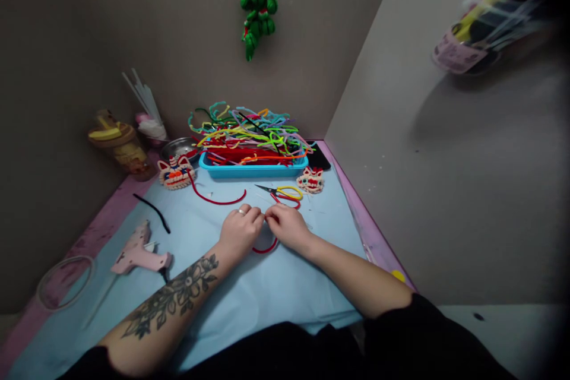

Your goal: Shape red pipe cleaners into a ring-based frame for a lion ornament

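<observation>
My left hand (241, 229) and my right hand (288, 227) meet over the blue cloth, fingers pinched closed. Between them they grip a red pipe cleaner (266, 251), whose loop hangs below the fingers; the gripped part is mostly hidden. Just beyond my right hand lie scissors (285, 195) with one yellow and one red handle, blades pointing left. Another red pipe cleaner (218, 202) curves across the cloth beyond my left hand, reaching a lion-like face (177, 173) of pipe cleaners. A smaller similar face (310, 180) sits at the right.
A blue tray (253, 172) heaped with coloured pipe cleaners stands at the back, with a metal bowl (180, 147) beside it. On the left lie a pink glue gun (140, 252) and a black pipe cleaner (154, 212). Walls rise behind and right; a cup (458, 53) hangs upper right.
</observation>
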`<state>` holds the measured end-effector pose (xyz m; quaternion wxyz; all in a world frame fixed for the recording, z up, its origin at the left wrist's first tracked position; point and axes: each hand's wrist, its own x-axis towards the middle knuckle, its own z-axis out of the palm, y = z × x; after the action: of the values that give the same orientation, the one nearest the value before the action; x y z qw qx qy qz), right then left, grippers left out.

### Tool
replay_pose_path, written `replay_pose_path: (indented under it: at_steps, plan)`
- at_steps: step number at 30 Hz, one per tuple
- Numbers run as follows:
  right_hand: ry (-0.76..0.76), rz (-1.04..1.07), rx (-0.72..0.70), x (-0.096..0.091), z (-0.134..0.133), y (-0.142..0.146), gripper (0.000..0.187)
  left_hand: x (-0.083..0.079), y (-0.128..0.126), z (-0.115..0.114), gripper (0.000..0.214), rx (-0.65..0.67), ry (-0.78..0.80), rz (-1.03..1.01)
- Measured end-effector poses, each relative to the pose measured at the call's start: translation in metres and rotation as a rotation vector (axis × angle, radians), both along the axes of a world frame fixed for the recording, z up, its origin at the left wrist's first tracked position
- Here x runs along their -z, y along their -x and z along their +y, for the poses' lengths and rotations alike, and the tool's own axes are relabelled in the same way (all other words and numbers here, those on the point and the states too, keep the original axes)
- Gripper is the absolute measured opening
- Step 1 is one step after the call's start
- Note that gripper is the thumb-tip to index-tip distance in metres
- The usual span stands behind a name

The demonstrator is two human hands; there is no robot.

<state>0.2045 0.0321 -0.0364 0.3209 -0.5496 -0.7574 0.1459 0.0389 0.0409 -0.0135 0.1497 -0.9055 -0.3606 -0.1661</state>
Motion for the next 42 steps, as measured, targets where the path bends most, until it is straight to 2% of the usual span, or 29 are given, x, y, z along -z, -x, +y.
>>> replay_pose_path:
  at_steps: [6, 10, 13, 16, 19, 22, 24, 26, 28, 30, 35, 38, 40, 42]
  plan:
    - [0.117, 0.092, 0.028, 0.007, 0.005, 0.001, 0.011, -0.002, -0.005, -0.003, 0.012, -0.041, 0.049, 0.088]
    - [0.083, 0.007, 0.012, 0.006, 0.003, -0.001, 0.012, -0.001, -0.006, 0.001, 0.015, -0.064, 0.17, 0.113]
    - [-0.02, -0.176, -0.056, 0.003, 0.0, -0.003, 0.013, 0.001, -0.003, 0.006, 0.017, -0.106, 0.336, 0.021]
    - [-0.17, -0.38, -0.158, 0.0, -0.002, -0.003, 0.014, 0.0, 0.002, 0.012, 0.016, -0.147, 0.597, -0.157]
    - [-0.269, -0.446, -0.219, -0.001, -0.002, -0.002, 0.018, -0.001, 0.006, 0.016, 0.015, -0.196, 0.788, -0.278]
    - [-0.238, -0.295, -0.183, 0.0, 0.0, -0.004, 0.016, -0.002, 0.011, 0.021, 0.019, -0.182, 0.85, -0.375]
    - [-0.151, -0.087, -0.133, 0.001, 0.004, -0.007, 0.014, -0.002, 0.016, 0.026, 0.032, -0.131, 0.929, -0.458]
    - [-0.064, 0.109, -0.094, 0.0, 0.007, -0.011, 0.012, -0.003, 0.021, 0.031, 0.043, -0.14, 1.018, -0.542]
    - [-0.019, 0.215, -0.084, 0.0, 0.011, -0.013, 0.01, -0.004, 0.025, 0.034, 0.04, -0.186, 1.024, -0.585]
    - [-0.005, 0.235, -0.102, 0.0, 0.012, -0.013, 0.01, -0.005, 0.024, 0.034, 0.033, -0.181, 0.967, -0.566]
    - [-0.012, 0.139, -0.203, 0.004, 0.008, -0.007, 0.012, -0.001, 0.015, 0.024, 0.026, -0.097, 0.81, -0.371]
    - [-0.042, 0.13, -0.223, 0.003, 0.007, -0.006, 0.016, 0.003, 0.015, 0.025, 0.024, -0.1, 0.834, -0.369]
    - [-0.054, 0.199, -0.159, 0.002, 0.008, -0.009, 0.021, 0.005, 0.018, 0.03, 0.023, -0.138, 0.857, -0.444]
    - [-0.07, 0.296, -0.026, -0.001, 0.01, -0.013, 0.021, 0.006, 0.023, 0.036, 0.024, -0.208, 0.85, -0.543]
